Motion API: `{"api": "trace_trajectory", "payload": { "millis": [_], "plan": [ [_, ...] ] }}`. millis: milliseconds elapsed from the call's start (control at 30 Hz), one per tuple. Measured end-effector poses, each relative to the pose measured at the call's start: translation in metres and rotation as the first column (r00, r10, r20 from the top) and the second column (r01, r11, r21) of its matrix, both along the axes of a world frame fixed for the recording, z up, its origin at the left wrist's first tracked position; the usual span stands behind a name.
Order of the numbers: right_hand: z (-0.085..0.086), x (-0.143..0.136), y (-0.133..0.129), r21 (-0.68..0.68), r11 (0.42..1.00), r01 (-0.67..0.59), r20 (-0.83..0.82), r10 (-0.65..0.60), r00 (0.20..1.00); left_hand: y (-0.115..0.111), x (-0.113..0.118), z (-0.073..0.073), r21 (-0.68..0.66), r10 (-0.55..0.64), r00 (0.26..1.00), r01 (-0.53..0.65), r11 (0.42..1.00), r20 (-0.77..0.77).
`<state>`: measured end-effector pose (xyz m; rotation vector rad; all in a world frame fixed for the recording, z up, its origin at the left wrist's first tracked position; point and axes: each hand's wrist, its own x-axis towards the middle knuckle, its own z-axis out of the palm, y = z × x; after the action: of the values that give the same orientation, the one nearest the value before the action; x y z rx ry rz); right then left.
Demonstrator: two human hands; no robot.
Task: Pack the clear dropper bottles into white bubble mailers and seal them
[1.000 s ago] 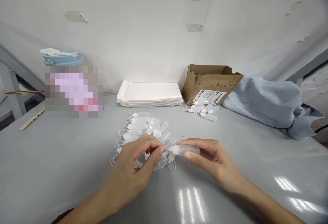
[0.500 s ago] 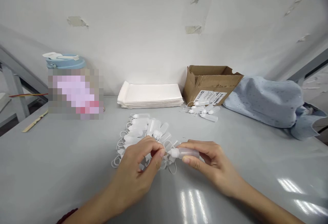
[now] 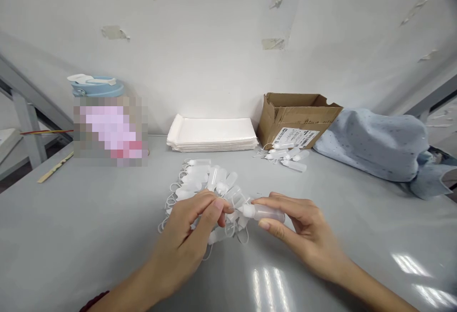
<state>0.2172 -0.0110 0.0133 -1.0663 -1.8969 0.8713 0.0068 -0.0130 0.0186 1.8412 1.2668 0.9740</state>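
Observation:
Between the thumb and fingers of my right hand (image 3: 303,236) lies a small translucent bottle (image 3: 266,213), its white pointed tip facing left. My left hand (image 3: 194,231) is just left of that tip, thumb and fingers pinched together; whatever they hold is too small to make out. Under and behind my left hand spreads a pile of similar bottles (image 3: 195,177) with white loops, partly hidden by the fingers. A smaller group of bottles (image 3: 294,165) lies in front of the cardboard box (image 3: 300,116).
A stack of white sheets or envelopes (image 3: 214,135) stands against the wall. Pale blue speckled cloth (image 3: 374,145) lies at the right. At the left are a light blue container (image 3: 98,87), a blurred pink item (image 3: 110,128) and a thin strip (image 3: 55,168) on the grey table (image 3: 107,236).
My left fingertips have drawn slightly left, away from the bottle's tip. The bottle in my right hand has shifted a little right. The whole view has also moved slightly.

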Motion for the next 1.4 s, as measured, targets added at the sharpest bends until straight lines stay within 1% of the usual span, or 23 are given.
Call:
{"api": "trace_trajectory", "payload": {
  "millis": [133, 300, 367, 467, 567, 633, 700, 800, 900, 967, 1000, 1067, 1133, 1200, 1233, 1300, 1367, 1400],
  "plan": [
    [-0.001, 0.001, 0.000, 0.012, 1.000, -0.012, 0.003, 0.012, 1.000, -0.002, 0.001, -0.001, -0.033, -0.004, 1.000, 0.004, 0.999, -0.014],
    [-0.004, 0.002, 0.001, -0.027, 0.999, -0.027, -0.024, 0.026, 0.999, -0.003, 0.004, -0.001, 0.020, -0.037, 0.999, 0.038, 0.999, -0.034],
    [-0.003, 0.002, 0.001, -0.071, 0.997, -0.040, -0.047, 0.037, 0.998, -0.002, 0.006, -0.003, 0.063, -0.054, 0.997, 0.058, 0.996, -0.054],
    [-0.003, 0.001, 0.003, -0.170, 0.984, -0.056, -0.080, 0.043, 0.996, -0.001, 0.007, -0.010, 0.173, -0.078, 0.994, 0.091, 0.981, -0.082],
    [-0.004, 0.002, 0.005, -0.260, 0.964, -0.062, -0.106, 0.036, 0.994, -0.001, 0.008, -0.019, 0.292, -0.119, 0.987, 0.146, 0.945, -0.108],
    [-0.004, 0.002, 0.005, -0.293, 0.954, -0.059, -0.109, 0.029, 0.994, -0.002, 0.007, -0.024, 0.352, -0.141, 0.980, 0.183, 0.918, -0.143],
    [-0.004, 0.001, 0.006, -0.312, 0.949, -0.056, -0.098, 0.026, 0.995, -0.002, 0.006, -0.027, 0.394, -0.132, 0.976, 0.193, 0.898, -0.176],
    [-0.001, 0.000, 0.006, -0.321, 0.945, -0.063, -0.073, 0.042, 0.996, -0.003, 0.005, -0.028, 0.435, -0.091, 0.976, 0.171, 0.884, -0.198],
    [0.000, 0.003, 0.010, -0.276, 0.960, -0.044, -0.002, 0.045, 0.999, -0.002, 0.004, -0.029, 0.463, -0.043, 0.974, 0.145, 0.874, -0.224],
    [-0.001, 0.008, 0.015, -0.217, 0.976, 0.026, 0.062, -0.013, 0.998, 0.002, 0.002, -0.028, 0.504, 0.020, 0.965, 0.120, 0.855, -0.263],
    [-0.001, 0.011, 0.018, -0.187, 0.979, 0.079, 0.088, -0.063, 0.994, 0.004, 0.000, -0.027, 0.537, 0.065, 0.956, 0.104, 0.837, -0.286],
    [-0.002, 0.019, 0.027, -0.121, 0.971, 0.207, 0.123, -0.192, 0.974, 0.009, -0.004, -0.024, 0.614, 0.180, 0.925, 0.069, 0.787, -0.335],
    [-0.002, 0.028, 0.036, -0.038, 0.940, 0.339, 0.150, -0.330, 0.932, 0.014, -0.008, -0.021, 0.704, 0.304, 0.872, 0.063, 0.708, -0.384],
    [-0.003, 0.037, 0.044, 0.027, 0.901, 0.434, 0.176, -0.431, 0.885, 0.018, -0.010, -0.018, 0.761, 0.383, 0.811, 0.113, 0.639, -0.442],
    [-0.003, 0.042, 0.048, 0.051, 0.886, 0.462, 0.189, -0.462, 0.866, 0.018, -0.010, -0.018, 0.768, 0.399, 0.786, 0.145, 0.624, -0.472],
    [-0.007, 0.051, 0.054, 0.105, 0.869, 0.483, 0.234, -0.494, 0.837, 0.019, -0.010, -0.018, 0.752, 0.388, 0.764, 0.188, 0.631, -0.516],
    [-0.013, 0.060, 0.061, 0.195, 0.861, 0.470, 0.327, -0.509, 0.796, 0.018, -0.010, -0.018, 0.734, 0.364, 0.771, 0.188, 0.653, -0.522],
    [-0.017, 0.065, 0.064, 0.244, 0.855, 0.458, 0.396, -0.519, 0.758, 0.017, -0.010, -0.018, 0.727, 0.355, 0.780, 0.179, 0.663, -0.515]
  ]
}}
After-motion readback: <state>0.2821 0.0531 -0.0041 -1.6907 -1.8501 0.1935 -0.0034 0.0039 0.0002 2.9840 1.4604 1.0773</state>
